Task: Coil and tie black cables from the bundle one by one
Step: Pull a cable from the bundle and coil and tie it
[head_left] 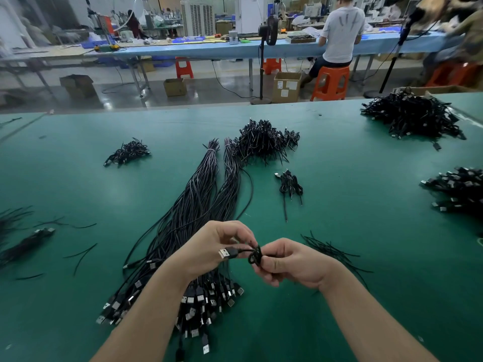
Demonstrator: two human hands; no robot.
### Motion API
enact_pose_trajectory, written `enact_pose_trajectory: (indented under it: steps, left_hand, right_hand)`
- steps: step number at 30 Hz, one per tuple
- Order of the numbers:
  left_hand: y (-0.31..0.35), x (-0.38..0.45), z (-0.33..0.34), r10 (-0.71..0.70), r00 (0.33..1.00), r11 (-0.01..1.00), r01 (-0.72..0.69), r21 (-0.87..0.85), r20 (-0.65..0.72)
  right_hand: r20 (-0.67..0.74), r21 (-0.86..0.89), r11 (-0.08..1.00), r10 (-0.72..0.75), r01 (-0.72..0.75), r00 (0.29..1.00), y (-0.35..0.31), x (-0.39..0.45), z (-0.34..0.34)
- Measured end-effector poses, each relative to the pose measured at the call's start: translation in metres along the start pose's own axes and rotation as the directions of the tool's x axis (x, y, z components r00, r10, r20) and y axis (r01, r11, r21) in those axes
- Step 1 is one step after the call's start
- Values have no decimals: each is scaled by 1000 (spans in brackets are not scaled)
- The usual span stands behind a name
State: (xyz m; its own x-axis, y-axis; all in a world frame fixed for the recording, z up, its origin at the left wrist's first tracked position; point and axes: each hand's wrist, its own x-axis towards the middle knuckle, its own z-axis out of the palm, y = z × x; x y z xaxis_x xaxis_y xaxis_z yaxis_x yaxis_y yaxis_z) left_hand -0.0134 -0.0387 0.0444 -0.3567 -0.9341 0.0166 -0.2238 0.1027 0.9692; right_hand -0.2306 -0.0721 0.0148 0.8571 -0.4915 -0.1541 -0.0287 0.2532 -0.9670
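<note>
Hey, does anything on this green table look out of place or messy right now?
Mostly tidy. A few loose black ties lie scattered left of the straight cable bundle, apart from the tie pile on the right. One cable has strayed from the bundle. Both hands, left hand and right hand, hold a coiled cable.

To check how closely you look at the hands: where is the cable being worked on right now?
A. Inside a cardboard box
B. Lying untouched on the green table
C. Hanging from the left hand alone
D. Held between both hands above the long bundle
D: the left hand and the right hand both pinch the small coiled cable, its USB plug pointing left, above the bundle.
</note>
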Motion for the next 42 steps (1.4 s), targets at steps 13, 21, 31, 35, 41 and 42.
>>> enact_pose_trajectory:
  steps: [13, 21, 31, 35, 41, 42]
  left_hand:
    - [3, 3, -1, -3, 999, 962, -9, 272, 43]
    - [-9, 5, 3, -186, 971, 891, 103, 441, 150]
    - [1, 17, 24, -43, 999, 681, 16, 732, 18]
    - [-3, 19, 28, 43, 998, 689, 2, 725, -44]
    - [-10, 19, 36, 79, 994, 598, 18, 802, -81]
    - [-12, 19, 38, 83, 993, 569, 25, 822, -88]
  right_hand:
    - [23, -63, 998, 4, -3, 1000, 4, 0, -12]
    - [-93, -816, 530, 278, -233, 956, -27, 4, -7]
    - [-339, -941, -47, 196, -336, 920, -47, 19, 9]
    - [-375, -924, -140, 143, -356, 916, -49, 21, 10]
    - [-453, -885, -136, 28, -445, 891, -41, 22, 13]
    - [-464, -879, -129, 4, -459, 886, -38, 22, 13]
